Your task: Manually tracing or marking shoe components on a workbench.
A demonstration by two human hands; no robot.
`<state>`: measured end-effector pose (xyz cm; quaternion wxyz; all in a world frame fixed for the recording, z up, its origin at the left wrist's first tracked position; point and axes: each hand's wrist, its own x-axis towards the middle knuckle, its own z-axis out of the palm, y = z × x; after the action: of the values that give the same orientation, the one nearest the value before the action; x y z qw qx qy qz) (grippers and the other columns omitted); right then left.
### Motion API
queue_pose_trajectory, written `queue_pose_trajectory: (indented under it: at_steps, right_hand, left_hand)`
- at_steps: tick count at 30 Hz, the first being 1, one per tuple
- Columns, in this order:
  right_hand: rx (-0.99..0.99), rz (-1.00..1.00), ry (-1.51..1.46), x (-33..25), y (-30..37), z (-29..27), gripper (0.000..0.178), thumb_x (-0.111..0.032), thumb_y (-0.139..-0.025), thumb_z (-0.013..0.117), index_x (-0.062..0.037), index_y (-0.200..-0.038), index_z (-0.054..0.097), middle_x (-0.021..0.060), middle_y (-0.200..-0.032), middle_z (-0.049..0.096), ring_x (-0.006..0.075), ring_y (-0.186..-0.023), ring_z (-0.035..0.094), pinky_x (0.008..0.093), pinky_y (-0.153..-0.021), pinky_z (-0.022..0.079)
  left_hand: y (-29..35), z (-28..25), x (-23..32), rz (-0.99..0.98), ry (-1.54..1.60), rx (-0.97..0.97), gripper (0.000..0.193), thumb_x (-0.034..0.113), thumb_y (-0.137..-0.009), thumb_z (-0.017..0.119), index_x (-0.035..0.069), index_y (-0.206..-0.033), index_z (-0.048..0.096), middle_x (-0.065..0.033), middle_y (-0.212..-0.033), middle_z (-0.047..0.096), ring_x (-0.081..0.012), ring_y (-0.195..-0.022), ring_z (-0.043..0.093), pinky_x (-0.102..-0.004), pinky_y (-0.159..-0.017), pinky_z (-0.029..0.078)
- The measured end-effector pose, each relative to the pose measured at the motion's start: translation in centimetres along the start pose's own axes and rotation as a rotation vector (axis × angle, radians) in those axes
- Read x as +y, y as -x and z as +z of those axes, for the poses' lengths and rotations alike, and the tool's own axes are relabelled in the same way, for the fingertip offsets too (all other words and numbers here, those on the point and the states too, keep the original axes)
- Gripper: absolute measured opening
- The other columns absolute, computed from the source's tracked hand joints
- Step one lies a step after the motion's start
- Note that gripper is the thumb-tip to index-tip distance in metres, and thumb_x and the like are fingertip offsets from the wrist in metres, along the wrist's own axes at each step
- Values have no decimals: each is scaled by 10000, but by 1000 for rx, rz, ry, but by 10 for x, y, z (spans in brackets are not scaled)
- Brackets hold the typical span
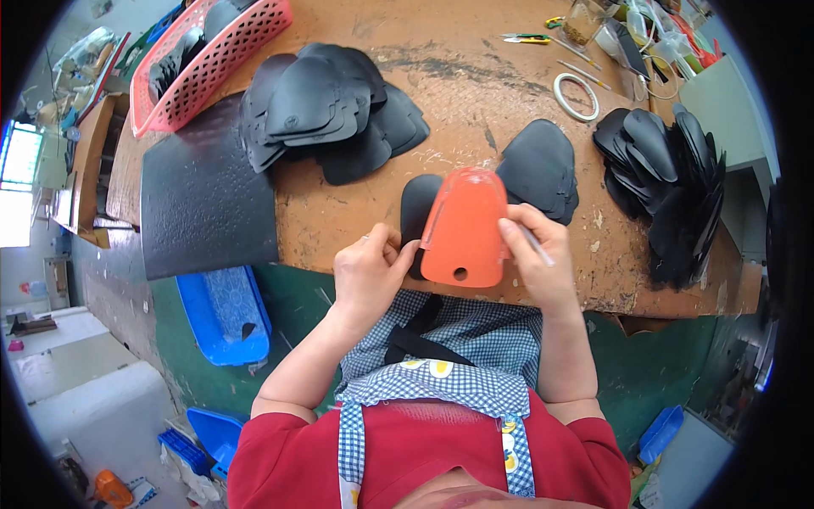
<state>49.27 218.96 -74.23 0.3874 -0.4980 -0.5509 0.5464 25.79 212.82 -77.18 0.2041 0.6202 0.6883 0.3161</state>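
An orange, round-topped template plate with a small hole near its lower end is tilted over the table's front edge. My right hand is closed at its right edge, with a slim whitish pen between the fingers. My left hand is closed in a pinch at the plate's lower left, on the edge of a black rounded piece that is partly hidden behind the plate. A stack of similar black pieces lies just beyond my right hand.
A large heap of black pieces lies at the far left beside a black sheet. Behind stands a pink basket. More black pieces, a tape roll and a yellow cutter are at right. Blue tub below left.
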Motion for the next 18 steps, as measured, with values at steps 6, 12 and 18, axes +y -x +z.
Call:
queue_pose_trajectory:
  at_steps: [6, 12, 18]
  right_hand:
    - [23, -207, 458, 12, -14, 24, 209, -24, -957, 675, 63, -1143, 711, 161, -888, 646, 274, -712, 645, 358, -669, 514]
    - [-15, -353, 652, 12, -24, 31, 285, -52, -951, 698, 11, -1229, 704, 164, -918, 630, 332, -762, 667, 414, -676, 529]
    - [-9, -383, 675, 15, -27, 32, 273, -57, -949, 701, -4, -1217, 718, 152, -904, 615, 333, -749, 662, 415, -670, 531]
  left_hand:
    - [-2, -10, -4, -22, -50, 29, 228, 134, -833, 846, 41, -962, 682, -97, -890, 703, -273, -801, 696, -389, -688, 551]
    - [14, -7, -7, 319, -102, -105, 717, 286, -761, 916, 101, -1405, 662, -177, -1551, 550, -382, -1487, 453, -548, -1244, 296]
    - [16, 0, -16, 334, -96, -89, 776, 353, -735, 928, 130, -1429, 660, -159, -1581, 535, -349, -1513, 436, -566, -1258, 262]
